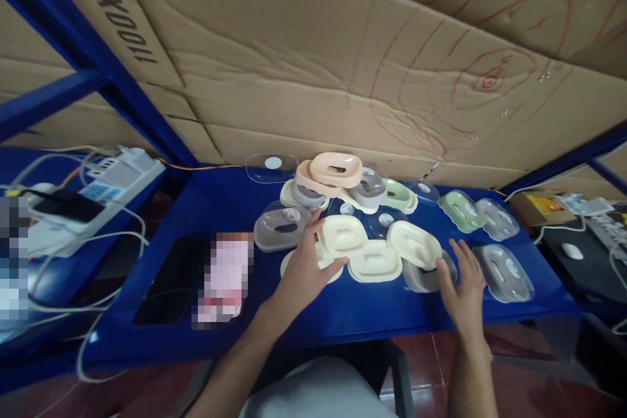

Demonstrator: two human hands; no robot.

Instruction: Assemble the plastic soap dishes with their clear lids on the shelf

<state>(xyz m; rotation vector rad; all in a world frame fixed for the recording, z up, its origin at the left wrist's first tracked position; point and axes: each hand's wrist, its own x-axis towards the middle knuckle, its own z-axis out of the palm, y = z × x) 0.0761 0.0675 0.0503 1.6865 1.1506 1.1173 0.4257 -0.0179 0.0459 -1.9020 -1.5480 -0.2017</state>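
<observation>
My left hand (304,261) is at the left end of a cream oval soap-dish-like tray (340,236), thumb and fingers spread around its edge; I cannot tell whether they press on it. Another cream tray (375,262) lies just right of the thumb. Beside the right end of a third, tilted cream tray (414,243) is my right hand (463,284), its fingers apart and its thumb close to the rim. Under that tray is a grey translucent piece (420,279). A further cream tray (289,266) is partly covered by my left hand.
Peach trays (337,170) are stacked at the back, among grey pieces and clear lids (272,168). Green trays (460,210) and clear-covered dishes (504,273) lie right. A dark tablet-like slab (171,281) and a blurred pink item (225,277) lie left. Cardboard (294,46) walls the back.
</observation>
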